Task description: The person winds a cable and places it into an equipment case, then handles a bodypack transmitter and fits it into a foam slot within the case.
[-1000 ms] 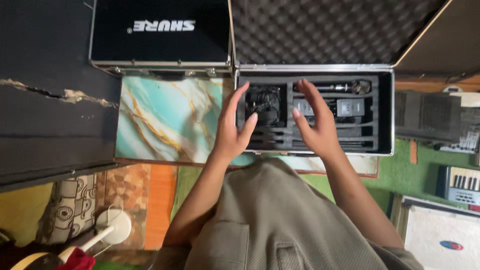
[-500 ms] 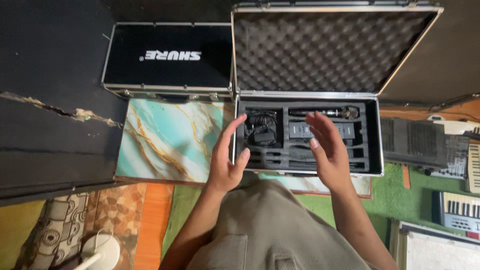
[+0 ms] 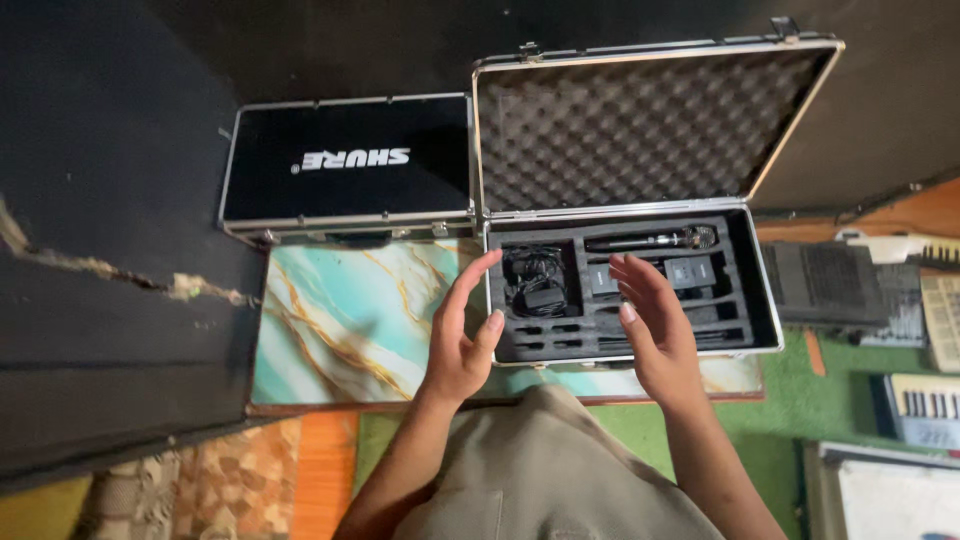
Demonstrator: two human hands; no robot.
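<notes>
Both hands are hovering empty, fingers spread wide, left hand [image 3: 462, 345] at the open case [image 3: 762, 300]'s left edge, right hand [image 3: 650, 325] over its foam tray, where microphone [image 3: 650, 240] and coiled cable [image 3: 538, 280] are sitting snug in cut-outs.

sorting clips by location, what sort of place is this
Probably a music room or a home rehearsal space. An open aluminium-edged flight case lined with black foam holds a black handheld microphone. White-keyed keyboards lie on green carpet, beside a closed black hard case.
</notes>
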